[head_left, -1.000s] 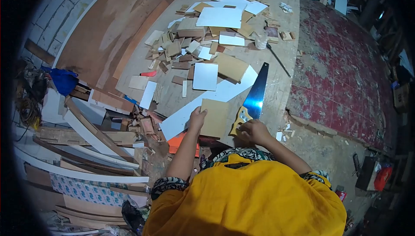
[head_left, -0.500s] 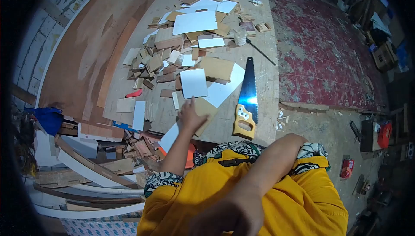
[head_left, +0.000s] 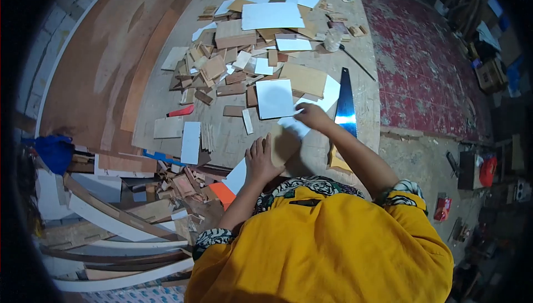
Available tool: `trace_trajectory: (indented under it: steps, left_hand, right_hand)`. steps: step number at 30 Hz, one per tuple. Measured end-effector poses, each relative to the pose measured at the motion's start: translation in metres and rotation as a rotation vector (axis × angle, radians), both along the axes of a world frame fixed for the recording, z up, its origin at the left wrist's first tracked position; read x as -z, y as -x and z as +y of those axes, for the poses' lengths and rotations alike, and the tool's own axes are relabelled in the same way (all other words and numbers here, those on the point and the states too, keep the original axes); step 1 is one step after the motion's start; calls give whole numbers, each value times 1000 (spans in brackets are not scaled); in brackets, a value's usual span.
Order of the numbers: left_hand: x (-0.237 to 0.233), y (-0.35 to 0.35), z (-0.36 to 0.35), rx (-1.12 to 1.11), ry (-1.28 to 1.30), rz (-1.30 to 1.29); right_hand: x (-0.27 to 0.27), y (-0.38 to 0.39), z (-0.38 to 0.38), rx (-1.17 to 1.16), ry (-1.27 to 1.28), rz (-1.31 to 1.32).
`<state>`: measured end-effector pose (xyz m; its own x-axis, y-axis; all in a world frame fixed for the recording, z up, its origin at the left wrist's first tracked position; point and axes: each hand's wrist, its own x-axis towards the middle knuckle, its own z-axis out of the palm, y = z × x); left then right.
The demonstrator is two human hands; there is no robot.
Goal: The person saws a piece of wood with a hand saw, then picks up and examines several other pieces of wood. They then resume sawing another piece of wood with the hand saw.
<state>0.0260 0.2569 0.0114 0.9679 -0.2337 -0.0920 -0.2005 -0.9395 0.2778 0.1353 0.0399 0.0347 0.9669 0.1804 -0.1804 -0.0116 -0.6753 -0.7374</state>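
My left hand [head_left: 262, 158] rests with fingers stretched out at the left edge of a tan board [head_left: 284, 143] near the table's front edge. My right hand [head_left: 313, 117] is above the board, fingers curled together near the lower right corner of a white square panel [head_left: 275, 99]. Whether anything is between those fingers I cannot make out. A longer white sheet [head_left: 331, 93] lies partly beneath the panel and another tan board [head_left: 303, 80]. To the right lies a handsaw [head_left: 345, 100], its yellow handle partly hidden behind my right forearm.
Wood offcuts [head_left: 214, 69] are heaped across the worktable [head_left: 222, 150]. A red-handled tool [head_left: 181, 111] lies at left. A clear container [head_left: 333, 40] and a dark rod [head_left: 358, 63] are at the right edge. Scrap strips [head_left: 127, 222] crowd the lower left.
My right hand has swung from low in front of my body up and over the boards. My left hand has shifted down onto the tan board's left edge. The view has moved slightly.
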Motion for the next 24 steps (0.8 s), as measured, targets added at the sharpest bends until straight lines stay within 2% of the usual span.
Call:
trace_trajectory:
  steps: [2, 3, 5, 6, 8, 10, 12, 14, 17, 18, 20, 21, 23, 24]
  left_hand:
    - [-4, 9, 4, -35, 13, 14]
    - [-5, 15, 4, -52, 46, -12]
    - [-3, 25, 7, -81, 130, -65]
    - [-2, 27, 8, -110, 132, -66]
    - [-1, 34, 8, -127, 249, -57]
    - [-1, 37, 6, -140, 241, -76]
    - [-4, 35, 5, -138, 232, -98]
    - [-6, 31, 0, -168, 304, -96]
    - [-1, 20, -15, -238, 268, -60]
    - [-1, 16, -21, -245, 279, -59]
    - [-1, 7, -33, -260, 250, 0]
    - [5, 3, -37, -266, 260, 4]
    - [17, -1, -42, -216, 161, -21]
    - [15, -2, -42, -230, 165, -3]
  right_hand:
    - [44, -29, -6, 149, 145, -16]
    - [47, -40, -1, 120, 149, -19]
    - [49, -59, 9, 358, -142, 328]
    - [57, -69, 13, 330, -135, 330]
    - [76, -83, 20, 355, -337, 307]
    - [71, -83, 25, 370, -266, 291]
    - [69, -86, 18, 298, -683, 407]
    - [48, -80, 7, 266, -600, 352]
    - [52, -48, -16, 267, -433, -2]
    - [51, -33, -23, 238, -228, -70]
    - [69, -11, -36, 133, -233, -136]
    - [75, -8, -41, 127, -222, -132]
    - [88, -3, -49, 201, -207, 48]
    - [95, -4, -53, 162, -116, -28]
